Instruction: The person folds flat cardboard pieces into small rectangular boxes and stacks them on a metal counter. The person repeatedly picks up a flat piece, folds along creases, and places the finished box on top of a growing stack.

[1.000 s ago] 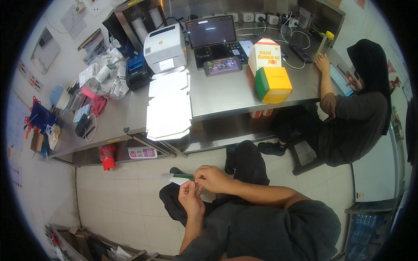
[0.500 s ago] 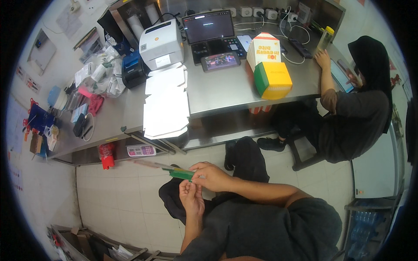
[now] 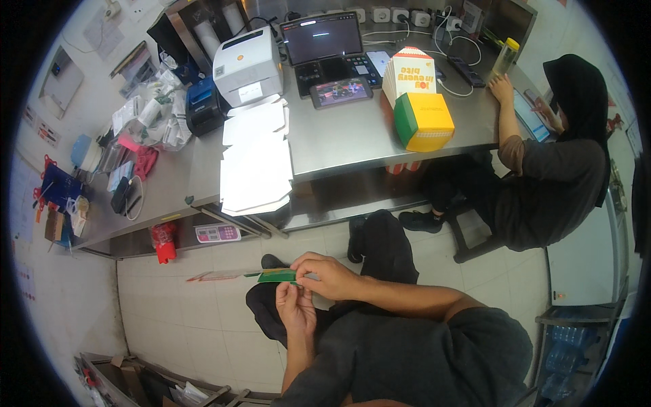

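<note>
A thin cardboard piece (image 3: 277, 277), probably a folding carton, is held over my lap, seen nearly edge-on. Its green part lies by my fingers, and a pale, reddish-edged part reaches out to the left. My right hand (image 3: 329, 277) pinches its right end from above. Just below, my left hand (image 3: 296, 308) has its fingertips closed at the lower edge of the green part. On the metal table (image 3: 332, 142) ahead stand nested yellow-and-green boxes (image 3: 432, 122) and a stack of white flat cardboard sheets (image 3: 254, 173).
A white label printer (image 3: 247, 66), a laptop (image 3: 323, 44) and a phone (image 3: 341, 92) sit on the table. Plastic-wrapped items (image 3: 152, 115) pile up at left. At right a seated person (image 3: 549, 163) handles a tablet. Below the table are a red bag (image 3: 163, 243) and a scale (image 3: 217, 233).
The cardboard piece has tilted, its far left end swinging nearer and a little left, so it lies more level across the view. Both hands keep their grip with small shifts.
</note>
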